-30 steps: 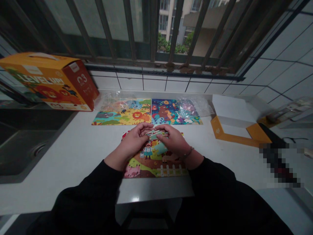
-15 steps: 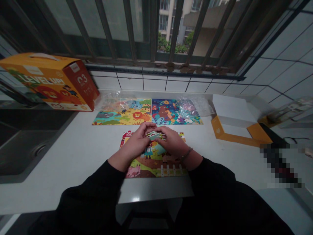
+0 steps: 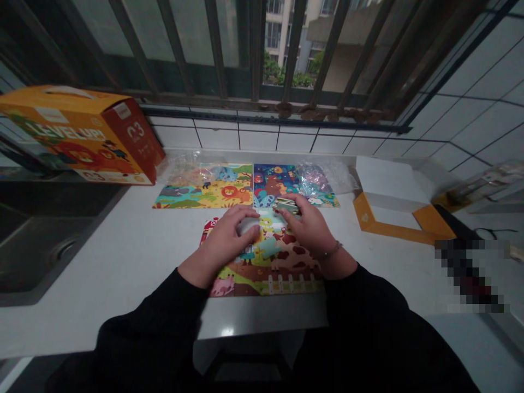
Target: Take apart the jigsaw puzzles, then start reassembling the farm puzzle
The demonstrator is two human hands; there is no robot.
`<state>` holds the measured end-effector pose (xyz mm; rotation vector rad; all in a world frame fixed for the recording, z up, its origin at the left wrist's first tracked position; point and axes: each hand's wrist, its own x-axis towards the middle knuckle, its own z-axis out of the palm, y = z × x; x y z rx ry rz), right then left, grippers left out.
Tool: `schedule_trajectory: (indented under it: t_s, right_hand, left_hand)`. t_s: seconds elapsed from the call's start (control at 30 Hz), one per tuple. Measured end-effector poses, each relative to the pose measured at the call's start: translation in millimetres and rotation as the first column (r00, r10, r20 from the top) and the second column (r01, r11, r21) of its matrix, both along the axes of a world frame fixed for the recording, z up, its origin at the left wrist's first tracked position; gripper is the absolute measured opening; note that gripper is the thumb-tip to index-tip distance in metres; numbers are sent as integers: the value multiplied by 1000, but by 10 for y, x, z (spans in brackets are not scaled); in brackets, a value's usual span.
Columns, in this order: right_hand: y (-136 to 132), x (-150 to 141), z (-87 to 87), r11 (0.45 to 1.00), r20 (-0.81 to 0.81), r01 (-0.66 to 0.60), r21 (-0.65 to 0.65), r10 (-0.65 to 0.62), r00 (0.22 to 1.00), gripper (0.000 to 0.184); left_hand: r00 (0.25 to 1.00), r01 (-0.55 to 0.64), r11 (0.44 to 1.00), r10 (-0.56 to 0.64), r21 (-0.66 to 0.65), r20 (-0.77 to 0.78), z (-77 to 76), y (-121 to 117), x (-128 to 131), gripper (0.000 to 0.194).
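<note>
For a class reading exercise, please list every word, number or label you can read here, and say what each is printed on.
"LEVEL UP!": on the front of the orange puzzle box.
"03": on its red end panel.
"03": on the white strip along its lower front edge.
The small print on the red end panel is too small to read.

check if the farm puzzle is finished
Looks unfinished: the farm puzzle has a loose piece pinched in the right hand, though the left hand covers part of it, so gaps there cannot be seen.
</note>
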<state>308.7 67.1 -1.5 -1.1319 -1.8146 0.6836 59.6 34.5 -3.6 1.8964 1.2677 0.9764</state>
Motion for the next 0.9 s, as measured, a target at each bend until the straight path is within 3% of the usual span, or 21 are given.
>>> schedule_trajectory:
  t_s: [0.07, 0.13, 0.23, 0.4, 0.53, 0.7, 0.9]
  right_hand:
    - [34, 93, 9, 998, -33, 69, -11, -69, 997, 32]
    - [61, 151, 6, 993, -49, 113, -35, -115, 992, 36]
    - [88, 190, -3, 991, -7, 93, -98, -94, 996, 39]
    - [115, 219, -83, 972, 172, -89, -218, 128, 977, 28]
    - [124, 238, -175, 983, 295, -57, -173, 107, 949, 35]
    - [126, 242, -171, 988, 357, -51, -146, 101, 929, 39]
    - [63, 164, -24, 981, 272, -105, -162, 147, 951, 38]
  left_hand:
    - [961, 114, 989, -85, 99, -264, -18, -23, 27, 38]
    - [885, 198, 974, -128, 113, -447, -46, -46, 71, 52]
    - [826, 238, 966, -145, 103, -544, -80, -59, 111, 51]
    - [873, 244, 967, -186, 73, -452, -104, -25, 65, 42]
    - [928, 196, 981, -186, -2, -324, -94, -28, 24, 34]
    - [989, 0, 993, -17, -120, -146, -59, -45, 0, 14]
    - [977, -202, 971, 191, -129, -92, -57, 13, -49, 23]
